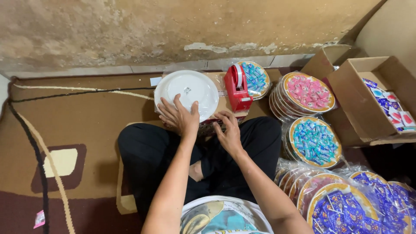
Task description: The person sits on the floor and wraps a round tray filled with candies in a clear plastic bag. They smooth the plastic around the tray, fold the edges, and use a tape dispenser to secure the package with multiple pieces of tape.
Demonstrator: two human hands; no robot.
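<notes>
Near the camera, the left hand (182, 116) rests spread on an upturned white plate (187, 94): likely light, stiff, slippery; grip its rim. The right hand (229, 132) lies loosely open, holding nothing.

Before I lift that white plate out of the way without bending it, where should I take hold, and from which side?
Probably by the near rim, coming from your own side. The white plate lies upside down and flat, so its rim is the only edge fingers can get under. Your left hand already rests on that near edge. The red tape dispenser crowds its right side, and the wall lies beyond the far rim.
</notes>
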